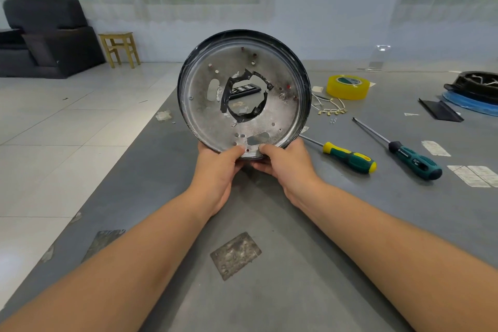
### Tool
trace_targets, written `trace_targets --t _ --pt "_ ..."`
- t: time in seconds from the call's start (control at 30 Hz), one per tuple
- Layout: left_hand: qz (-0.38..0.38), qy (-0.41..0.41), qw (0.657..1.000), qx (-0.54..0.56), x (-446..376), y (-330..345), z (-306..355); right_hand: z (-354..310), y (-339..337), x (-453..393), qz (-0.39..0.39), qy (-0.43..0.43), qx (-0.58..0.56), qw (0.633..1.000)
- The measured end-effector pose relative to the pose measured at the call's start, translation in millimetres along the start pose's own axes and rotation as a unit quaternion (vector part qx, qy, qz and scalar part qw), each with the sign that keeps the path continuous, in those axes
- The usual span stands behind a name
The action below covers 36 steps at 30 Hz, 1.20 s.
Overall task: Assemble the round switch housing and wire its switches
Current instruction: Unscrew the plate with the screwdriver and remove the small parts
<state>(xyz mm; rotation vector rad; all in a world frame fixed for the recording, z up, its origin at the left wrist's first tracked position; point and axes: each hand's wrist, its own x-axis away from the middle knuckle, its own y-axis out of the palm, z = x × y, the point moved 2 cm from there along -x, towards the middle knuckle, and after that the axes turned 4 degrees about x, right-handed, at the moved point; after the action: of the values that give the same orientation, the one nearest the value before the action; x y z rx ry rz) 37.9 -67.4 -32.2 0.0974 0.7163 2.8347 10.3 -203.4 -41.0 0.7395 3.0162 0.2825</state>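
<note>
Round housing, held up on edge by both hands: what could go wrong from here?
1. The round housing is gripped only at its bottom rim by the left hand and right hand; top-heavy, it might tip or slip.
2. The ragged black tape around its centre hole looks loose and could snag wires.
3. Small terminals lie loose on the table behind it; a swing may scatter them.

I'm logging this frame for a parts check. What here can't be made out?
All in the head view:
- Outer face of the round housing: turned away.
- Fingers of left hand and right hand: behind the housing.
- Black part: cut by the right edge.
- Wire terminals: too small to count.
</note>
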Motion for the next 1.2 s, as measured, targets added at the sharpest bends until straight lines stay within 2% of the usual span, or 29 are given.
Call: trace_targets --t 0.17,1.2 --pt "0.010 0.019 1.000 0.017 -0.7 -1.4 -2.3 1.8 0.4 -1.3 0.000 -0.007 0.008 1.000" --pt "0.033 0.016 0.999 0.032 -1.9 0.6 0.7 -0.6 2.5 3.5 -0.002 -0.007 0.012 1.000"
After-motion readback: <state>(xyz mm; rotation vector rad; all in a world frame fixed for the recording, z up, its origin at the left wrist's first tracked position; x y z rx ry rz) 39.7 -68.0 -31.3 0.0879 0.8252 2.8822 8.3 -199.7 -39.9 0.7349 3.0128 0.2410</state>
